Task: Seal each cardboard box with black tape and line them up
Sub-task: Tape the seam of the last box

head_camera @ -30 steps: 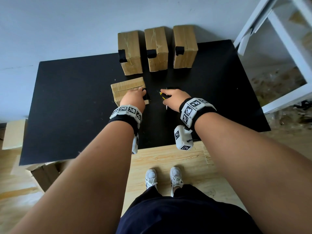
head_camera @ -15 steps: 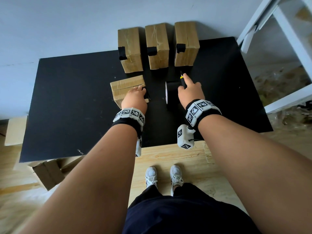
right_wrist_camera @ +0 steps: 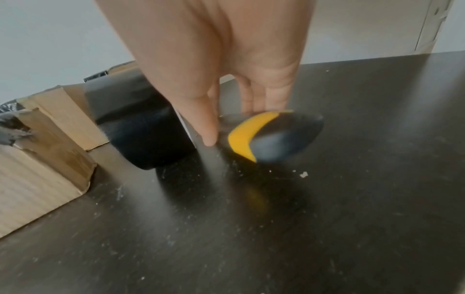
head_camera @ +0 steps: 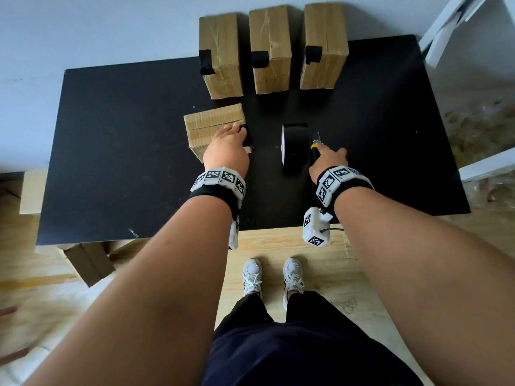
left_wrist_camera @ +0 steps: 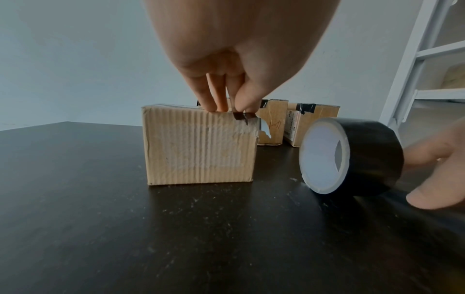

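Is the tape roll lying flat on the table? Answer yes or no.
No: the tape roll stands on its rim on the black table, its hollow core facing sideways.

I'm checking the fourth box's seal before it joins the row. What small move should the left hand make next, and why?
Probably smooth the tape strip down the box's side with the left hand: its end looks loose and wrinkled at the corner, and this box sits in front of the three taped boxes.
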